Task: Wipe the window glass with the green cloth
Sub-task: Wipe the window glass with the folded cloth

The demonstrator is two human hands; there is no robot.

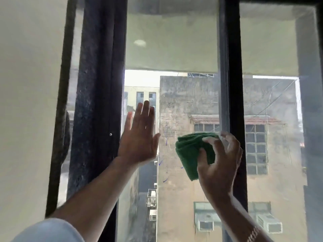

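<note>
The window glass (174,105) fills the middle pane in front of me, with faint blue scribble marks low on it. My right hand (221,163) holds a folded green cloth (192,152) against the glass near the pane's right edge. My left hand (139,135) is flat and open on the glass at the pane's left side, fingers pointing up and slightly apart. The cloth's right part is hidden under my fingers.
A dark vertical frame bar (236,102) stands just right of the cloth, with another pane (272,119) beyond it. A wide dark post (101,84) borders the pane on the left, beside a pale wall (29,102). Buildings show outside.
</note>
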